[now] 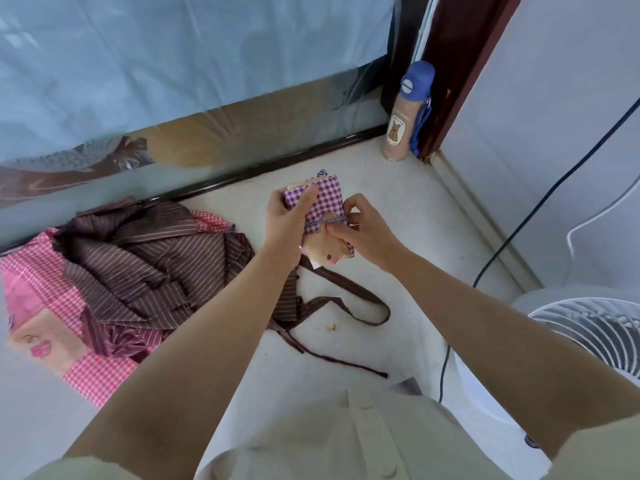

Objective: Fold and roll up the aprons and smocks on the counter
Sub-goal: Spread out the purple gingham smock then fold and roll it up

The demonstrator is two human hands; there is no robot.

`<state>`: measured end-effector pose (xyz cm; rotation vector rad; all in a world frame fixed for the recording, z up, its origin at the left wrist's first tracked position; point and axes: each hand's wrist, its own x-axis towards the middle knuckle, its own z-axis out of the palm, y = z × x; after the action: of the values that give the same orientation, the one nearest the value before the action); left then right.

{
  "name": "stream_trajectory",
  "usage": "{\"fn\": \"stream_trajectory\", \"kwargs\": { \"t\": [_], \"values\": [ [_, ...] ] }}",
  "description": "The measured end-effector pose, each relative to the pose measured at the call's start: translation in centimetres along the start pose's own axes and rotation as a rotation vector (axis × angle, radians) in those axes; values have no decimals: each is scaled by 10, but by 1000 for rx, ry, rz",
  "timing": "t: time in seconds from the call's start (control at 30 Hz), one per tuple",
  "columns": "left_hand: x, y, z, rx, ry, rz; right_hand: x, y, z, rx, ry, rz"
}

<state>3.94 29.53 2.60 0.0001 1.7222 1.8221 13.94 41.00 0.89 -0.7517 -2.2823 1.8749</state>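
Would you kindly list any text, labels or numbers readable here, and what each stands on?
No text is legible.
Bottle label: arched print above an animal picture, too blurred.
Bottle cap: white round mark with a bar, no letters.
Pink apron patch: stitched marks, unreadable.

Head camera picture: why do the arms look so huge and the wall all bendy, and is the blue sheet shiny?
Head view: the wide-angle lens stretches the edges, so the forearms loom large and the wall leans; the blue sheet shows pale, smeary reflections; the purple checked roll in the middle looks sharp; light is soft, shadows faint.
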Motion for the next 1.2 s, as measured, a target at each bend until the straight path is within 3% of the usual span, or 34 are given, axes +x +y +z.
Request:
{"fn": "stream_trajectory", "kwargs": {
  "t": [0.13, 0.3, 0.37, 0.43, 0.53, 0.63, 0.77, 0.93, 0.97, 1.0, 1.1, 1.17, 1.2],
  "values": [
    [6, 27, 10, 151, -179, -16, 7, -30, -13, 40, 170, -35],
    [-1, 60, 35, 240, -189, 261, 8, -75, -28, 362, 176, 102],
    [-6, 70, 46, 298, -222, 353, 10, -87, -31, 350, 213, 73],
    [-7, 79, 55, 264, -265, 254, 8, -97, -34, 303, 318, 0],
    [-13, 89, 61, 270, -460, 3, 0, -114, -45, 262, 508, -109],
    [-24, 101, 65, 320, -617, 238, -11, -130, -58, 337, 563, -190],
    [-35, 127, 93, 515, -481, 448, -29, -149, -70, 203, 696, -314],
    [-62, 153, 126, 257, -624, 38, -55, -173, -98, 138, 725, -408],
    [-66, 156, 129, 247, -617, 90, -59, -180, -104, 195, 711, -374],
    [-67, 158, 131, 334, -574, 251, -62, -185, -109, 275, 687, -329],
    [-65, 169, 133, 840, -320, 944, -68, -199, -120, 369, 616, -265],
    [-65, 181, 139, 858, -293, 985, -71, -208, -125, 316, 643, -290],
    [-68, 188, 143, 755, -372, 857, -72, -213, -128, 285, 677, -329]
  ]
}}
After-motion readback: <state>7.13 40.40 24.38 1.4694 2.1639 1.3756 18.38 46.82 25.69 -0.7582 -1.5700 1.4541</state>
